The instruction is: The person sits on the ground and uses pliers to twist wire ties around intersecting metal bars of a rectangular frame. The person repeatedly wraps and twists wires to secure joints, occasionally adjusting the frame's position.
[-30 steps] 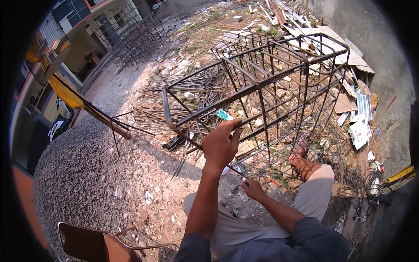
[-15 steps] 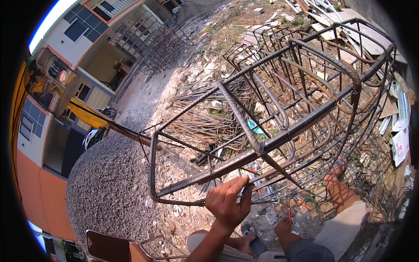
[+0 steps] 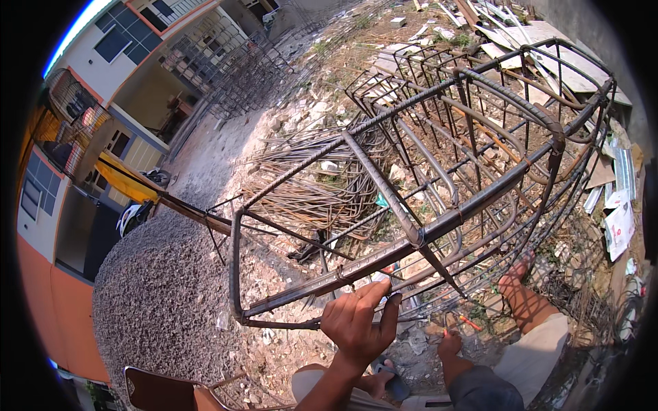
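A long rusty rebar cage (image 3: 425,233) lies tilted in front of me, its near end by my knees. My left hand (image 3: 356,322) is wrapped on a thin lower bar of the cage at its near end, fingers pointing up toward the thick ribbed bar. Low to the right, my right hand (image 3: 449,342) in a dark sleeve pinches a thin tool with an orange handle (image 3: 469,320) inside the cage's underside. My foot (image 3: 524,294) rests on the ground beneath the cage.
A gravel heap (image 3: 157,294) fills the left. Bent rebar pieces (image 3: 322,185) lie piled behind the cage, more cages (image 3: 233,75) stand by a building, and boards and debris (image 3: 548,34) lie at upper right. A brown chair (image 3: 164,390) sits at the bottom.
My head has dropped closer to the cage, which now looms larger. My left hand came down from a high bar to the near lower bar, and my right hand shifted right.
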